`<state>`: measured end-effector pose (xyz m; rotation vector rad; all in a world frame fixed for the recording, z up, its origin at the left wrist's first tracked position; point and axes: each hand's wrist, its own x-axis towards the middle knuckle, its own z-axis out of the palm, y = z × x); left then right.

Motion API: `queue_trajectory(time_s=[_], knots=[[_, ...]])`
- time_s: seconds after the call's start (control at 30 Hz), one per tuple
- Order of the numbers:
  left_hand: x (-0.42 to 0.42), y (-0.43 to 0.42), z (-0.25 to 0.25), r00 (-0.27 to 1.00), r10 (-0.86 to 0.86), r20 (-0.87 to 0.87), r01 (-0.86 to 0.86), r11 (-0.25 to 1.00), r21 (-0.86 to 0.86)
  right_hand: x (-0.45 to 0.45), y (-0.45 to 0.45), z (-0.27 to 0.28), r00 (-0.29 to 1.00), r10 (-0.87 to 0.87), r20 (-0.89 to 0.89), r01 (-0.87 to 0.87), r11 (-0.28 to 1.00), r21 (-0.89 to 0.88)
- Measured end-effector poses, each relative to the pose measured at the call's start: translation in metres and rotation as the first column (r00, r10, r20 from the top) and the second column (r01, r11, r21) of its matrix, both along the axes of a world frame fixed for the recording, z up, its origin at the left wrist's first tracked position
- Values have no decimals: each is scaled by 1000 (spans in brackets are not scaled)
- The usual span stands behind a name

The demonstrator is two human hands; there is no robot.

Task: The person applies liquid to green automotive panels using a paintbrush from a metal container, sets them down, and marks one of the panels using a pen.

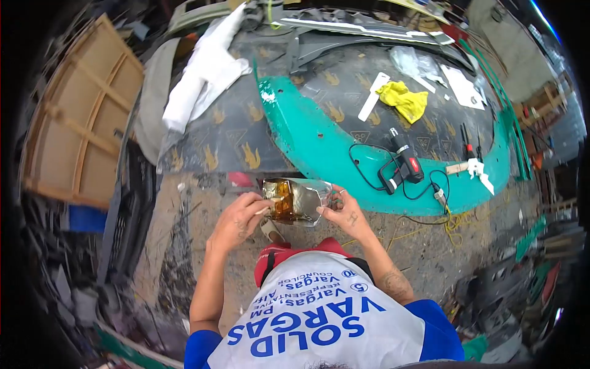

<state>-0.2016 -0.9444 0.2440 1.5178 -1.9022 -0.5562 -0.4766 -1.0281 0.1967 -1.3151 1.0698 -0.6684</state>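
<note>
In front of my waist I hold a clear plastic container (pixel 307 200) with amber-brown liquid or resin (pixel 283 200) in its left part. My right hand (pixel 347 215) pinches its clear right end between thumb and fingers. My left hand (pixel 238 220) is closed at the amber end, the fingertips against its edge. A small pale piece shows by those fingertips; I cannot make out what it is. Beyond my hands, a long curved green panel (pixel 307 132) lies on the dark-covered table (pixel 227 138). On the panel rests a black and red heat gun (pixel 407 165) with its cord.
A yellow cloth (pixel 404 101), a white strip (pixel 373 97) and clear plastic film (pixel 412 61) lie on the table. White sheeting (pixel 206 67) is at the back left. A yellow cord (pixel 453 230) trails on the floor at right. A wooden panel (pixel 83 114) leans at left.
</note>
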Motion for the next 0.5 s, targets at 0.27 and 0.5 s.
queue_trajectory(time_s=[0.27, 0.5], knots=[[73, -105, -5, 936, -347, 54, 344, 937, 57, 62, -32, 4, 970, -240, -31, 239, 970, -36], [109, -180, -81, 601, 316, -734, 31, 909, 416, 68, -80, 4, 906, -422, -17, 422, 906, 17]])
